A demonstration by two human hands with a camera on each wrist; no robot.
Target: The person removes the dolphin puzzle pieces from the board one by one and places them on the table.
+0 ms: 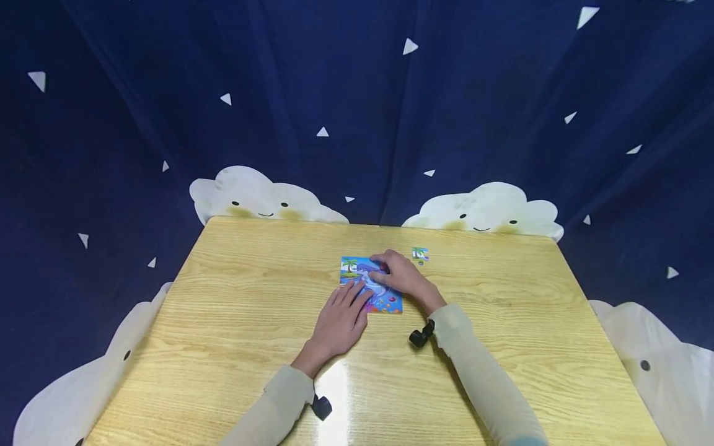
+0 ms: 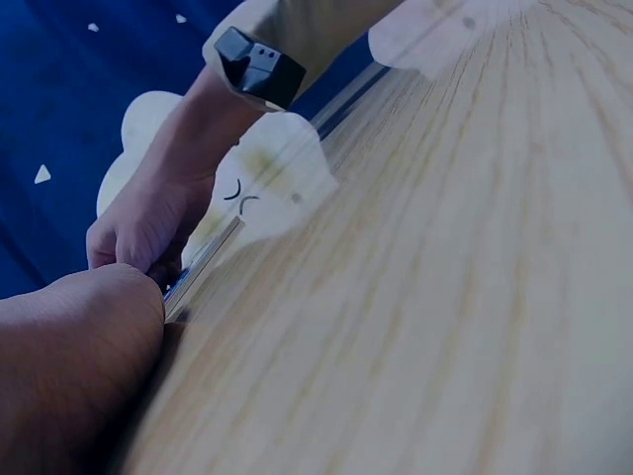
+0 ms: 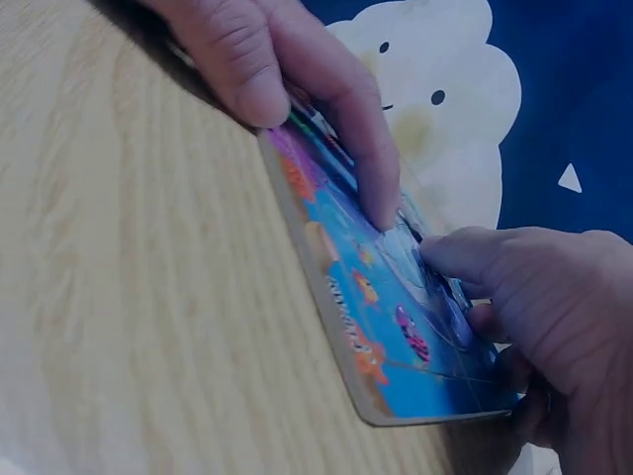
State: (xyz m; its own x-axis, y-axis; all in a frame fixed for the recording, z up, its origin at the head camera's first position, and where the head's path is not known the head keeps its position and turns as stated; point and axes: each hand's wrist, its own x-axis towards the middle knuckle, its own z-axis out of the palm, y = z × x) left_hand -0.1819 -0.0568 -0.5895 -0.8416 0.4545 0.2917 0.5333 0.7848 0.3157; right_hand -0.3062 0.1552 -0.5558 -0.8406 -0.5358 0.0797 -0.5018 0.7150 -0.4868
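well inside table (image 1: 234, 297) edges | puzzle (image 1: 385, 297) — left hand (image 1: 342, 319) straight-fingered atop | right hand (image 1: 403, 274) gripping edge

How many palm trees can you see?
2. One palm tree is at the puzzle's far left corner; another is on the small piece beyond the right hand. That hand and the left hand cover parts of the puzzle, so more may hide.

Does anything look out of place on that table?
One thing, perhaps: a small palm-tree piece lies alone on the table, apart from the dolphin puzzle that both hands touch, though a similar palm tree shows on the puzzle. I see no spill or damage, but the hands hide part of the puzzle.
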